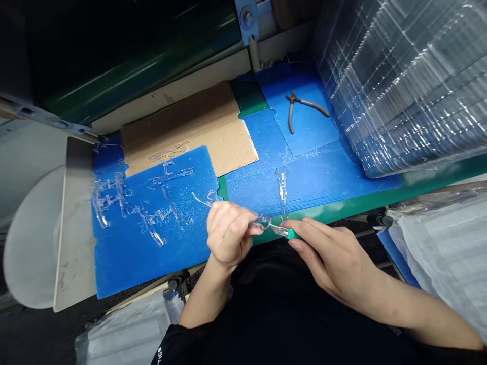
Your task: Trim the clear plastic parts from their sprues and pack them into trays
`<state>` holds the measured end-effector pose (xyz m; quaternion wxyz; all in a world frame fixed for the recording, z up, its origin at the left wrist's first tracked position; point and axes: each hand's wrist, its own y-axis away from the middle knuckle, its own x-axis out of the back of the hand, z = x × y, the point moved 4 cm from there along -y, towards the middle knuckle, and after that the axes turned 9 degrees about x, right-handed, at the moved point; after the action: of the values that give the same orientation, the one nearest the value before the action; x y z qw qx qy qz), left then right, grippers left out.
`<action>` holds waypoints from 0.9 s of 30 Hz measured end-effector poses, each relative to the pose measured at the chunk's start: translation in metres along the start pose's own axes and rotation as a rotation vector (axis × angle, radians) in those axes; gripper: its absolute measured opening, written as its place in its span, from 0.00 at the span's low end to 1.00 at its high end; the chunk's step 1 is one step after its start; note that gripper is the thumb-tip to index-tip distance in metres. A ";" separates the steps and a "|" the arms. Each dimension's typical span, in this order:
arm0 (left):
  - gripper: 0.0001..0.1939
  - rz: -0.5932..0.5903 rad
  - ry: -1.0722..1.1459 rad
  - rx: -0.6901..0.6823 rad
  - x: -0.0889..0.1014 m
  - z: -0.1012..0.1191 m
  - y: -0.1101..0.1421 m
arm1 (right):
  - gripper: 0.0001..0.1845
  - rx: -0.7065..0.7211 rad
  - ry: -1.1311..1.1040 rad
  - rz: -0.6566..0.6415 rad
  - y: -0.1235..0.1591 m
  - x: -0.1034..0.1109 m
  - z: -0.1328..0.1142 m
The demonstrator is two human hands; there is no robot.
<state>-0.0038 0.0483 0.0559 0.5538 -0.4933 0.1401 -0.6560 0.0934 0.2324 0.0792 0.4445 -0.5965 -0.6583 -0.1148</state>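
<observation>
Closed around a clear plastic piece (262,221), my left hand (230,233) holds it out toward the right in front of my body. My right hand (331,251) grips a green-handled utility knife (286,232), its blade at the edge of that piece. Just beyond the knife, another clear plastic part (282,185) lies on the blue sheet (251,147). Several clear plastic frames (152,223) are scattered on the left blue sheet (133,268). My fingers hide part of the held piece.
Cutting pliers (292,104) lie spread on the far blue sheet. A cardboard piece (182,126) rests at the back. Stacked clear plastic trays (411,91) rise at the right. A dark green roller (144,61) crosses the back, and plastic-wrapped bundles (449,243) sit below the table edge.
</observation>
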 end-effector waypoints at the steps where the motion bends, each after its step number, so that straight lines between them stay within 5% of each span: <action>1: 0.07 0.001 -0.001 -0.003 0.000 0.001 0.000 | 0.12 -0.005 -0.025 -0.002 0.000 0.000 0.001; 10: 0.08 -0.047 -0.017 -0.020 0.001 0.004 0.000 | 0.12 -0.030 -0.035 0.008 0.000 0.001 0.000; 14: 0.10 -0.137 0.048 -0.026 0.004 0.013 -0.002 | 0.14 -0.136 0.030 0.021 0.004 -0.002 0.021; 17: 0.13 -0.391 0.113 -0.110 -0.007 0.031 -0.002 | 0.13 -0.221 0.003 0.074 0.005 0.001 0.041; 21: 0.21 -0.782 0.053 -0.324 -0.045 0.063 0.013 | 0.11 -0.221 -0.177 0.146 0.003 0.008 0.045; 27: 0.14 -1.056 0.160 -0.630 -0.087 0.113 0.051 | 0.08 -0.432 -0.194 -0.067 0.026 -0.001 0.042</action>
<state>0.1085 0.1467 0.0295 -0.0300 -0.5849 0.1049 -0.8037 0.0977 0.2672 0.0442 0.2374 -0.6639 -0.6774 -0.2097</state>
